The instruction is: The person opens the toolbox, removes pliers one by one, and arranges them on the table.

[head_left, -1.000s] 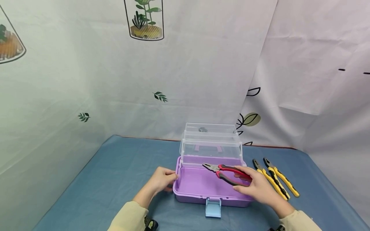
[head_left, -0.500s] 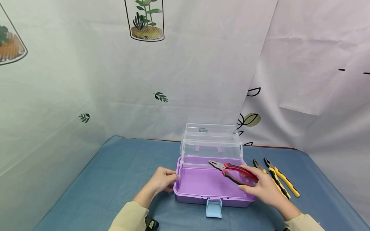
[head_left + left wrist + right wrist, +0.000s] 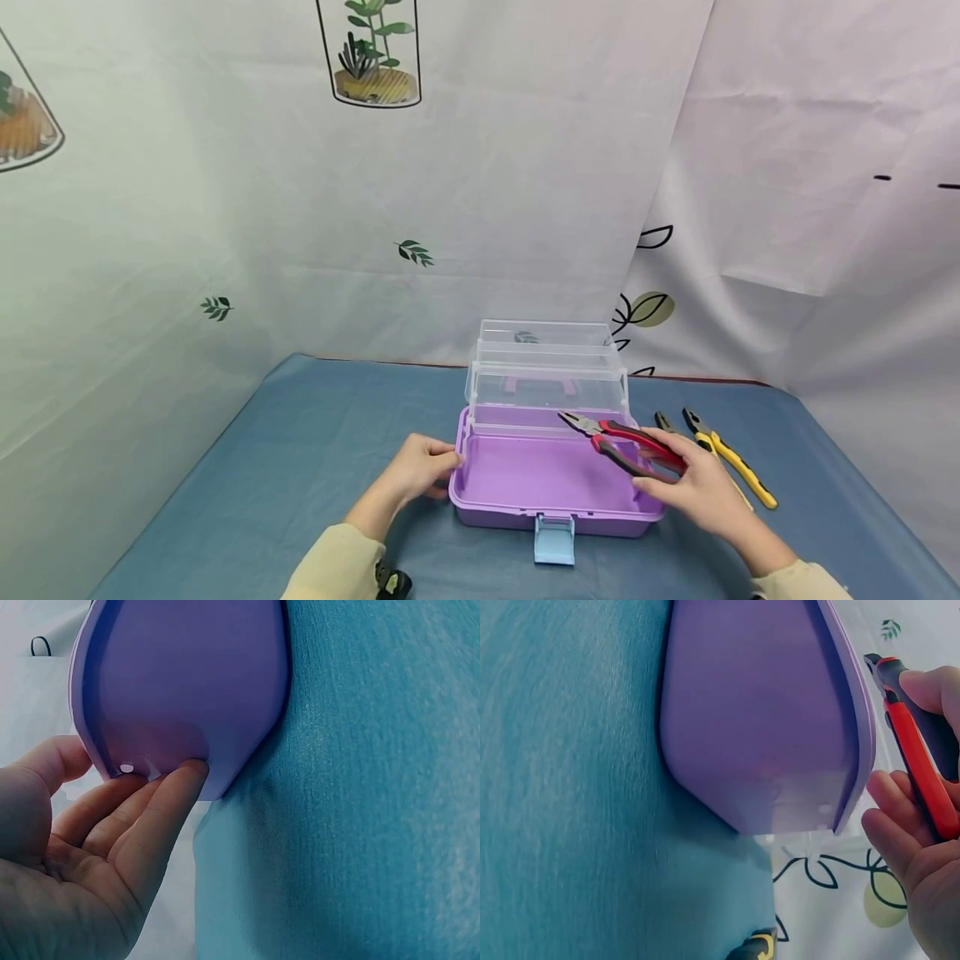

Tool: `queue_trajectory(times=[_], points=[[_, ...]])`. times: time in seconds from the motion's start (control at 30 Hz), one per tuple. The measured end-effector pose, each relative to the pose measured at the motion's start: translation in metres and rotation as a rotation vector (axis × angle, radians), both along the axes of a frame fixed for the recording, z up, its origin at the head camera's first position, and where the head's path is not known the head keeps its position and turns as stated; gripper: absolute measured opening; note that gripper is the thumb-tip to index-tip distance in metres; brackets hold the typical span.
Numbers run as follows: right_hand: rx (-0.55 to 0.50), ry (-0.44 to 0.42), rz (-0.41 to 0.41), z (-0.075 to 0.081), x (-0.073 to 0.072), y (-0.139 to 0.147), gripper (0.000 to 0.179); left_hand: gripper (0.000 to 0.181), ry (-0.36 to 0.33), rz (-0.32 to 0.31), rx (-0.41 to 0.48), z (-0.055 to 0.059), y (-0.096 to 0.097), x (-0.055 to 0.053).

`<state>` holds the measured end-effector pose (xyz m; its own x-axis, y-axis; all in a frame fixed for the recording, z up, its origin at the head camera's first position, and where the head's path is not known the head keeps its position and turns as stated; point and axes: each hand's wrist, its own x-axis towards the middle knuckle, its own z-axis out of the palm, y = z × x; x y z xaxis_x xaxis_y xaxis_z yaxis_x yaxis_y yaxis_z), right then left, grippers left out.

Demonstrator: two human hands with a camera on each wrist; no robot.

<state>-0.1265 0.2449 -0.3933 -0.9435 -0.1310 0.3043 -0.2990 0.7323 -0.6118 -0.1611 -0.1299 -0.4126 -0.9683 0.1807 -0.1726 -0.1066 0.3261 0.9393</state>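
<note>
A purple toolbox (image 3: 551, 477) stands on the table with its clear lid (image 3: 547, 387) raised at the back and its light blue latch (image 3: 554, 543) hanging in front. My left hand (image 3: 415, 468) pinches the box's left wall, thumb at the rim and fingers on the outside; the left wrist view shows those fingers (image 3: 161, 817) against the purple side. With my right hand (image 3: 701, 483) I hold red-and-black pliers (image 3: 632, 434) by the handles, above the box's right half, their metal head pointing left. In the right wrist view the pliers (image 3: 922, 769) are beyond the rim.
Two yellow-and-black pliers (image 3: 735, 467) lie right of the box, the nearer one partly hidden by my right hand. A blue cloth (image 3: 322, 433) covers the table. White printed fabric (image 3: 525, 192) hangs behind and at the sides.
My right hand has moved to the right with the red-and-black pliers, toward the box's right wall. My left hand keeps its hold on the left wall.
</note>
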Motion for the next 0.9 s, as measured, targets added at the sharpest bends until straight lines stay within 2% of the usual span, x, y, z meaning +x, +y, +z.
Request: queue_trajectory(times=[0.23, 0.57, 0.9], points=[[0.04, 0.048, -0.037, -0.002, -0.002, 0.009, 0.065, 0.036, -0.001, 0.004, -0.002, 0.001, -0.001, 0.002], [-0.05, -0.046, -0.033, -0.003, 0.001, 0.019, 0.066, 0.035, -0.01, 0.006, -0.041, 0.002, -0.001, 0.0], [-0.099, 0.003, -0.05, -0.002, 0.004, 0.025, 0.064, 0.035, -0.009, -0.004, -0.034, 0.001, -0.001, -0.001]])
